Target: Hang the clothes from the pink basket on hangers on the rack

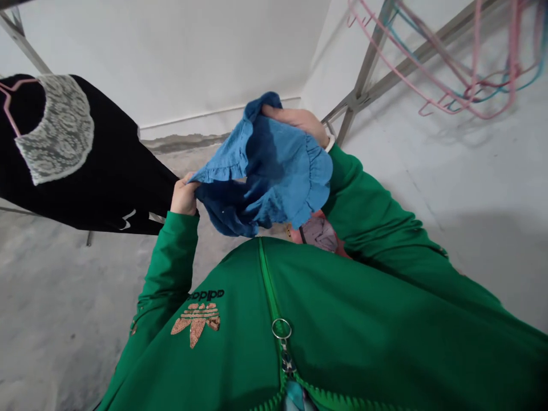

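A blue ruffle-edged garment (282,171) is stretched between my two hands in front of my chest; its exact kind does not show. My left hand (184,196) pinches its left corner, fingers closed on the cloth. Higher up on the other side, my right hand (302,123) is closed on the garment's upper edge, with some fingers hidden behind the fabric. The cloth sags open between them, showing a darker inside. A pale band circles my right wrist.
To the left, a black garment with a lace collar (64,128) hangs on a pink hanger (11,103). Several pink and blue hangers (462,103) hang from a metal rack (355,100) at upper right. Below the cloth, a pink container (338,245) holding greyish fabric (319,233) is partly hidden.
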The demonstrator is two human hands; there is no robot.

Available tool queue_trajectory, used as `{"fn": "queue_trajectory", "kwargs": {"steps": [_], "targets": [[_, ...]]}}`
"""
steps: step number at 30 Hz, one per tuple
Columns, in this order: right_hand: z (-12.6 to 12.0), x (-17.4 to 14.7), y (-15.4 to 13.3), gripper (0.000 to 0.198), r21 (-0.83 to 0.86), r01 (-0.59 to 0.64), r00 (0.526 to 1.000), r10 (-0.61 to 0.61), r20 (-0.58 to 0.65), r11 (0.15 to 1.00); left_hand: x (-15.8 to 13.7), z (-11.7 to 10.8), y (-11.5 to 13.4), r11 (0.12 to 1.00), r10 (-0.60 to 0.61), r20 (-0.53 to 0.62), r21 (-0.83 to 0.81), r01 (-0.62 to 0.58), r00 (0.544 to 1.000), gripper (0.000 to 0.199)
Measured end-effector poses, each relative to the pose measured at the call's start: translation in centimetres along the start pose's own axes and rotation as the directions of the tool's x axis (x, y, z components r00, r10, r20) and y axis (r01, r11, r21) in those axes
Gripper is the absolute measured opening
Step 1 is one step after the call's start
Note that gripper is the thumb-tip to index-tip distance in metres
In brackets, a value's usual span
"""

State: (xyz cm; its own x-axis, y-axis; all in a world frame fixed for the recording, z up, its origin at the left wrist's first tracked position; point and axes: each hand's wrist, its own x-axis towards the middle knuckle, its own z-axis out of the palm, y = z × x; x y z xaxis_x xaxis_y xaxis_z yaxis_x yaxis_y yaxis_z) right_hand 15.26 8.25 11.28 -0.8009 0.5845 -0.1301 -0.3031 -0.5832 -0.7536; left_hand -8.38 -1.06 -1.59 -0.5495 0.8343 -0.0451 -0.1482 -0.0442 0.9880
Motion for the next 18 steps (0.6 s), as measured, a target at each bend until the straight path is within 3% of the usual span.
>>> {"fn": "queue_trajectory", "kwargs": {"steps": [4, 7, 9, 11, 13, 15, 18], "targets": [[1.9, -1.3, -0.1, 0.043, 0.040, 0.109, 0.993, -0.107, -0.041, 0.993, -1.1, 1.2, -1.6, 0.995, -0.079, 0.111, -0.054, 0.086, 0.991, 0.008], [2.1, -1.7, -0.4, 0.045, -0.013, 0.164, 0.978, -0.164, -0.132, 0.986, -1.9, 2.3, -2.1, 0.997, -0.055, 0.260, -0.039, 0.068, 0.964, 0.031], [1.7, -1.8, -0.6, 0.043, -0.011, 0.132, 0.986, -0.133, -0.097, 0.991, -2.4, 2.9, -1.9, 1.000, -0.027, 0.424, 0.021, 0.020, 0.905, 0.048], [1.0, -1.5, -0.6, 0.039, 0.028, 0.080, 0.997, -0.081, 0.015, 0.996, -3.0, 3.7, -1.4, 0.993, -0.078, 0.581, 0.118, 0.012, 0.810, 0.061], [0.1, -0.6, -0.4, 0.035, 0.047, 0.041, 0.991, -0.046, 0.123, 0.998, -3.6, 4.8, -0.9, 0.979, -0.157, 0.650, 0.200, 0.032, 0.744, 0.066], [-1.1, 1.1, 0.0, 0.036, -0.015, -0.010, 0.987, 0.012, 0.162, 1.000, -4.1, 6.3, -0.7, 0.981, -0.159, 0.609, 0.187, 0.054, 0.777, 0.061], [-4.1, 4.0, 0.8, 0.037, -0.216, 0.000, 1.000, 0.000, -0.002, 0.976, -4.3, 8.3, -0.5, 0.997, -0.078, 0.451, 0.028, 0.073, 0.889, 0.051]]}}
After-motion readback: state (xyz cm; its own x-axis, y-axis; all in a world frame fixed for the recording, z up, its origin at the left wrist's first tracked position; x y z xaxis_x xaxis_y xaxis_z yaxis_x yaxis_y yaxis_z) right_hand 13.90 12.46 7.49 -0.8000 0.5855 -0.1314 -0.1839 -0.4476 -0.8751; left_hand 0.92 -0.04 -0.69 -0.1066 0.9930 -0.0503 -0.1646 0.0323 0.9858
